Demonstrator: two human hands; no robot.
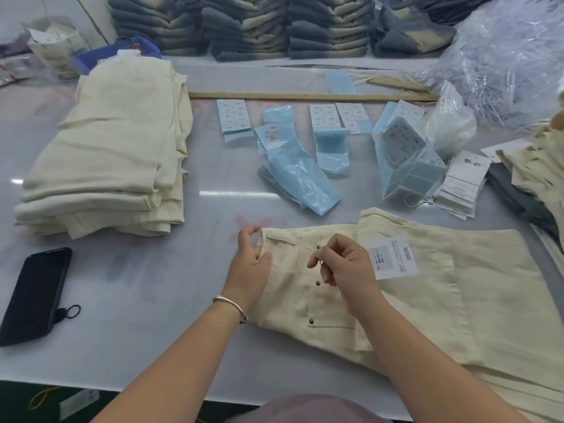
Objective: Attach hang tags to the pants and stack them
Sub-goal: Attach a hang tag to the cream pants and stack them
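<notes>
Pants [427, 288] in cream are spread flat right in front of you, waistband pointing left, brass studs down the fly. Your right hand [348, 264] is over the waistband, fingertips pinching a thin tag string right by the top stud, and the white hang tag [392, 257] lies on the fabric just beside that hand. Your left hand [251, 261] sits at the waistband's left edge, thumb pressed on the cloth, fingers loosely curled; can't really tell if it's actually gripping the fabric or only resting there. Silver bracelet [230, 304] on that wrist.

Off to your left on the table [137, 300] there's a black phone [35, 296] with a small hair tie next to it. Further back on the left, a neat stack of folded cream pants [113, 154]. Middle of the table has light blue tag packets [300, 175] scattered about, with a pile of white hang tags [462, 184] to their right. Behind those a long wooden ruler [305, 96], clear plastic bags [503, 56] far right, and stacks of grey folded clothes [274, 25] along the back.
</notes>
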